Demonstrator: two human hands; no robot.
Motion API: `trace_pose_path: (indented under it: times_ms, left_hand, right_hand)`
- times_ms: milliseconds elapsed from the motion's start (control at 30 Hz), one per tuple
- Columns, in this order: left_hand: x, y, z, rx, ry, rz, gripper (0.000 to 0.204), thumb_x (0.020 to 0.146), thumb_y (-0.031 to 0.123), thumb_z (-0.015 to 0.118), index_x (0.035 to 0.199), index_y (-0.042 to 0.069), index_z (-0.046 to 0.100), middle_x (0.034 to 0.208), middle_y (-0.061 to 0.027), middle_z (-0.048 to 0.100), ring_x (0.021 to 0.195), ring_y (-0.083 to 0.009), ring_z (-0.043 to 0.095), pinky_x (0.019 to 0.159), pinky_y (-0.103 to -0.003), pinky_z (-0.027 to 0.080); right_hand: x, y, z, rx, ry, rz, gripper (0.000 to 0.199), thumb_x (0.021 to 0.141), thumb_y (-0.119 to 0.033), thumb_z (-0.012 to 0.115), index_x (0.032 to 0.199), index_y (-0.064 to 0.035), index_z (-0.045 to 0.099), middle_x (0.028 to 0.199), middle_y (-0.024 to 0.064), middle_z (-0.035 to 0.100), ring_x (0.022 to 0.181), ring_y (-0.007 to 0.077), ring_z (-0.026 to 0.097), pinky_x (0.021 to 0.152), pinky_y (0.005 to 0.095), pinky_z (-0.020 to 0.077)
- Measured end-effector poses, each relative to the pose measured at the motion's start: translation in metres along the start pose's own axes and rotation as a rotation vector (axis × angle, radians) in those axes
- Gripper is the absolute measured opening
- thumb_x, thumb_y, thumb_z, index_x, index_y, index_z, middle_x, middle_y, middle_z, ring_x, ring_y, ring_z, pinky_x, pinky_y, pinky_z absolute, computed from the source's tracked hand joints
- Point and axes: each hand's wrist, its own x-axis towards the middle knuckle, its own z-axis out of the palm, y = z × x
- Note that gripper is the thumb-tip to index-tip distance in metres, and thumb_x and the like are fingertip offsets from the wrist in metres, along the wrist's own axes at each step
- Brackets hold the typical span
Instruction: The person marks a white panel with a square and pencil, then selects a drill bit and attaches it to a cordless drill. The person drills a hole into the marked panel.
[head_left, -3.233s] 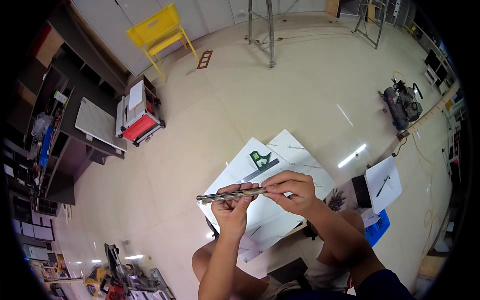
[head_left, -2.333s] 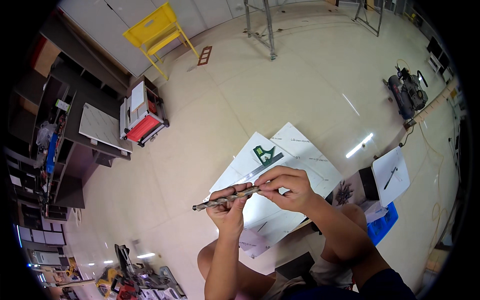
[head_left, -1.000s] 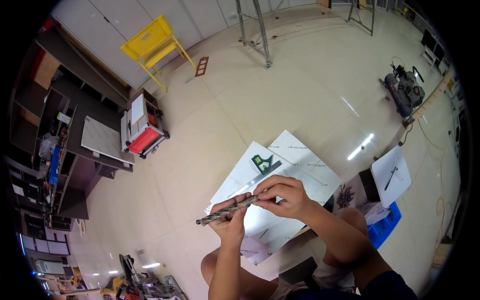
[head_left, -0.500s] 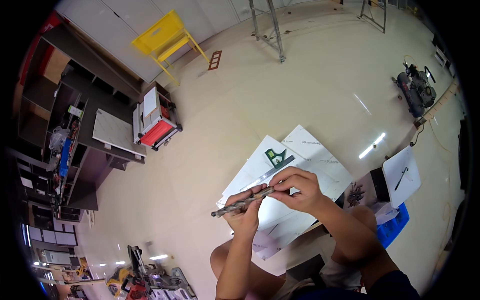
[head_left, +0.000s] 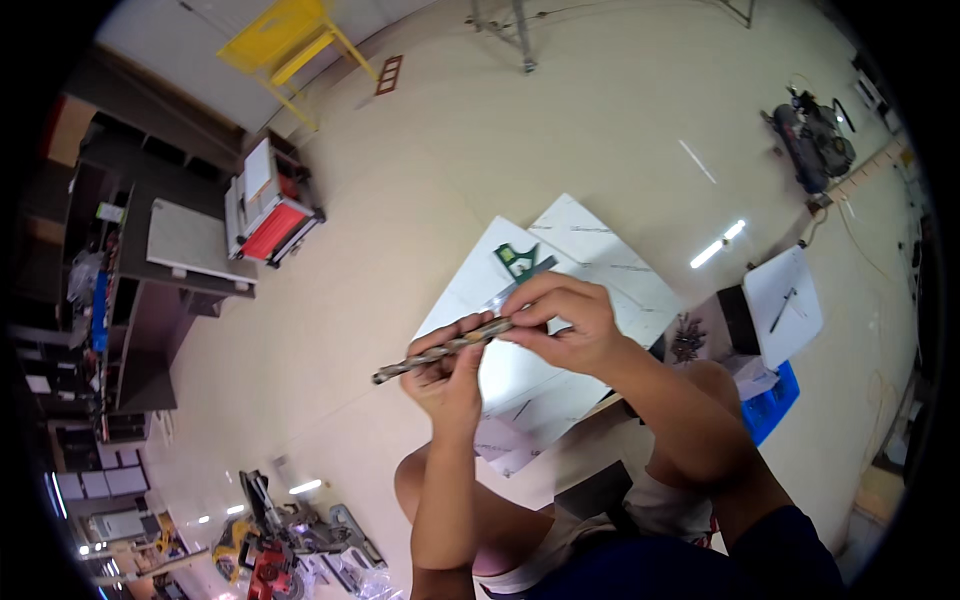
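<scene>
- Inspecting from my remote station, I find the drill bit (head_left: 440,354) held between both hands, over the near-left part of the white surface (head_left: 630,290).
- I record the left hand (head_left: 450,385) closed loosely around the bit, fingers curled along its far side and thumb against the near side; the fluted tip projects beyond this hand to the left, tilted slightly lower in view.
- I record the right hand (head_left: 572,320) pinching the opposite end between thumb and fingertips, its remaining fingers bent; the exact contact is partly hidden from me.
- Just beyond the right hand, slightly left, I note a green square head (head_left: 516,262) on a steel rule (head_left: 508,291), both lying on the surface, the rule partly covered by that hand.
- To the right of the right hand I observe a cluster of dark slender pieces (head_left: 688,338), then a white board (head_left: 800,340) bearing a black pen-like item (head_left: 783,310).
- Below that board, right of the right forearm, I log a blue bin (head_left: 772,408).
</scene>
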Motion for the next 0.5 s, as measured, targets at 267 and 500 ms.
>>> trace_pose_path:
  times_ms: [267,500]
  left_hand:
    - [0.002,-0.001,0.009,-0.062,-0.02,-0.016,0.026,0.087,-0.014,0.064,0.109,-0.004,0.054,0.107,-0.0271,0.067,0.103,-0.036,0.068,0.091,-0.045,0.058]
    - [0.001,0.001,0.01,-0.032,-0.015,-0.012,0.025,0.086,-0.012,0.066,0.108,-0.005,0.054,0.106,-0.0272,0.068,0.102,-0.0316,0.069,0.09,-0.04,0.059]
  right_hand:
    - [0.002,0.002,-0.006,-0.045,0.013,-0.068,0.022,0.072,0.005,0.081,0.08,0.0003,0.062,0.093,0.0096,0.069,0.069,0.0135,0.067,0.052,0.0223,0.053]
    - [0.001,-0.001,-0.006,0.072,-0.003,0.059,0.02,0.074,0.006,0.081,0.08,0.0003,0.062,0.09,0.0098,0.069,0.067,0.0097,0.065,0.051,0.0222,0.0517]
